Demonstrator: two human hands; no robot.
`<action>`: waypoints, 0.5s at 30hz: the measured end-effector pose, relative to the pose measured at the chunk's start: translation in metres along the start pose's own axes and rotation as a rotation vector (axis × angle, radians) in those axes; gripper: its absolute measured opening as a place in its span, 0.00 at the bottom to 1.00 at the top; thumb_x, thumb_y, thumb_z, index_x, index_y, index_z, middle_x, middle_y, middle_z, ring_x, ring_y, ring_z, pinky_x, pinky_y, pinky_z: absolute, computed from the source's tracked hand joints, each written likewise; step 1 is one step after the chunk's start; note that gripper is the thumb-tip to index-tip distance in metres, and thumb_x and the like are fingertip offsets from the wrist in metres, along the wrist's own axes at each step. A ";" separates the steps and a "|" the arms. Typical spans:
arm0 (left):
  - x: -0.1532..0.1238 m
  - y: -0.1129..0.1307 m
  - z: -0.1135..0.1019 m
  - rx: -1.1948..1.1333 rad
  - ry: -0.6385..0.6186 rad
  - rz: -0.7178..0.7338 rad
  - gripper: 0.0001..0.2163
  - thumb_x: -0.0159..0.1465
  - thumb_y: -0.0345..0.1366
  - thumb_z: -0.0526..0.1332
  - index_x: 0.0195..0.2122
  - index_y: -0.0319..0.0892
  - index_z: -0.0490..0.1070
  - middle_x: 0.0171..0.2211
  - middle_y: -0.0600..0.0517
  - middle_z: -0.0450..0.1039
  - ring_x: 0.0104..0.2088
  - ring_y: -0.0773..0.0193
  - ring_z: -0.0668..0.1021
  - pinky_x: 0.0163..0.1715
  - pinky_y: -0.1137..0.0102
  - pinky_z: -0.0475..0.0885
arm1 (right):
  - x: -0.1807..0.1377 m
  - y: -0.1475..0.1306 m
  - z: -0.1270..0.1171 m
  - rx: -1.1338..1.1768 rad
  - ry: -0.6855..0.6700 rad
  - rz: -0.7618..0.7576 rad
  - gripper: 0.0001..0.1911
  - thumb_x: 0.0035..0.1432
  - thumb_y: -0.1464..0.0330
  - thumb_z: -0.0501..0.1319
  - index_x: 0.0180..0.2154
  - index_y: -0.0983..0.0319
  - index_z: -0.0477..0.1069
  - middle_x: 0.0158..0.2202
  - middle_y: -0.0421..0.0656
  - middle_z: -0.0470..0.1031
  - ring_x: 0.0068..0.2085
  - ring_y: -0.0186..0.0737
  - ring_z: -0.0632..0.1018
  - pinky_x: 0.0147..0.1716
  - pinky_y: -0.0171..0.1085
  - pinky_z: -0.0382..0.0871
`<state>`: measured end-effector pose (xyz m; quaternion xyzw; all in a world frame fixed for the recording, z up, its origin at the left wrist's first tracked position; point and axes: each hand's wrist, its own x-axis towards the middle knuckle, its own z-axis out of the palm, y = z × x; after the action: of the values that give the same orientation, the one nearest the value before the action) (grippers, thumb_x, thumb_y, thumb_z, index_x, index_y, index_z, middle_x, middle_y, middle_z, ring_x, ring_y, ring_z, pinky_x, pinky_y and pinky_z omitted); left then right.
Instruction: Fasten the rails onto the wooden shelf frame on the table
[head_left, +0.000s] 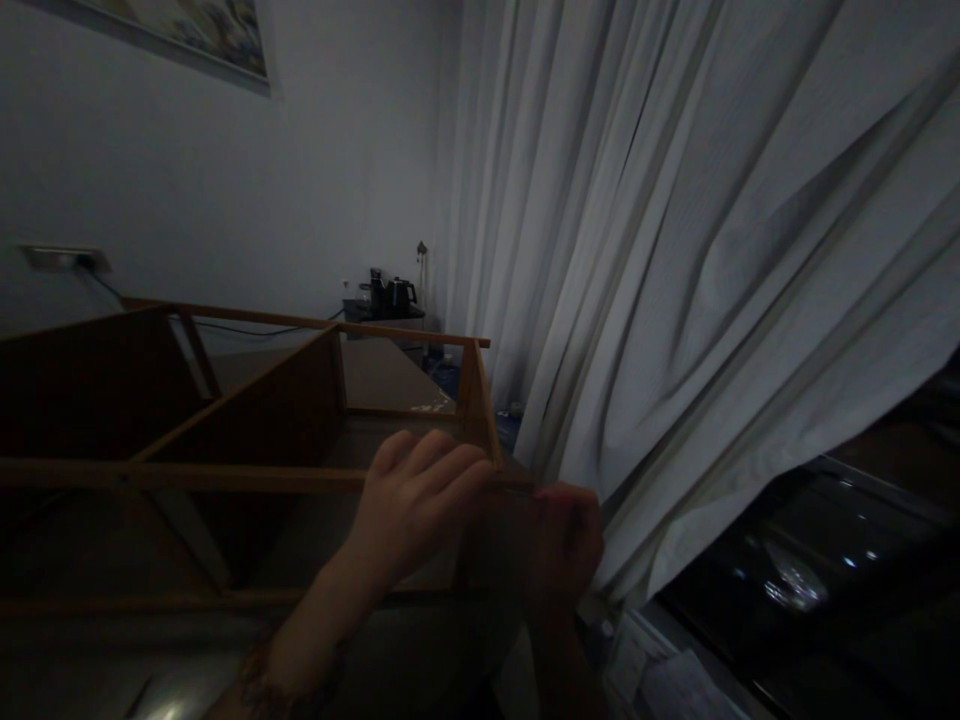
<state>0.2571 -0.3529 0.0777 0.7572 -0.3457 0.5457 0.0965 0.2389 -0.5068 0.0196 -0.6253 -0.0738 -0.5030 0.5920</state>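
Note:
A wooden shelf frame [247,478] with dark panels between its rails stretches from the left edge to the middle of the head view. My left hand [424,490] is closed over the near rail by its right end, fingers bent over the wood and the thumb hidden. Just past that end, my right hand [568,540] is curled into a closed shape, dark and slightly blurred. Its fingertips are close to the rail's end. Whatever they pinch there is too dim to make out.
White curtains [600,250] hang close along the right side. Behind the frame, a small dark table [382,311] carries a black kettle [400,292]. A wall socket [64,259] has a cable plugged in. Papers [686,685] lie low at the right, by dark glass [817,560].

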 end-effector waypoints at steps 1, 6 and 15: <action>0.000 0.000 0.000 -0.004 0.002 0.000 0.10 0.71 0.42 0.58 0.34 0.46 0.71 0.29 0.59 0.79 0.31 0.62 0.74 0.37 0.62 0.57 | 0.000 -0.001 0.000 0.004 0.005 0.002 0.15 0.68 0.58 0.56 0.30 0.59 0.69 0.21 0.34 0.68 0.22 0.30 0.71 0.23 0.29 0.63; -0.002 0.000 0.001 0.007 -0.004 0.003 0.08 0.70 0.40 0.60 0.34 0.46 0.72 0.30 0.59 0.80 0.31 0.61 0.74 0.37 0.62 0.57 | 0.000 -0.002 0.000 -0.007 -0.013 0.025 0.16 0.68 0.58 0.56 0.30 0.59 0.68 0.21 0.34 0.68 0.22 0.30 0.71 0.23 0.29 0.63; -0.002 0.001 0.004 0.009 -0.003 0.020 0.05 0.69 0.36 0.60 0.35 0.47 0.73 0.32 0.59 0.81 0.32 0.62 0.74 0.36 0.62 0.58 | 0.003 -0.002 0.000 0.003 -0.020 0.025 0.16 0.67 0.57 0.57 0.30 0.59 0.69 0.21 0.34 0.68 0.22 0.30 0.71 0.22 0.29 0.63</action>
<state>0.2588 -0.3547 0.0739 0.7550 -0.3510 0.5470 0.0870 0.2390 -0.5072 0.0229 -0.6303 -0.0725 -0.4894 0.5983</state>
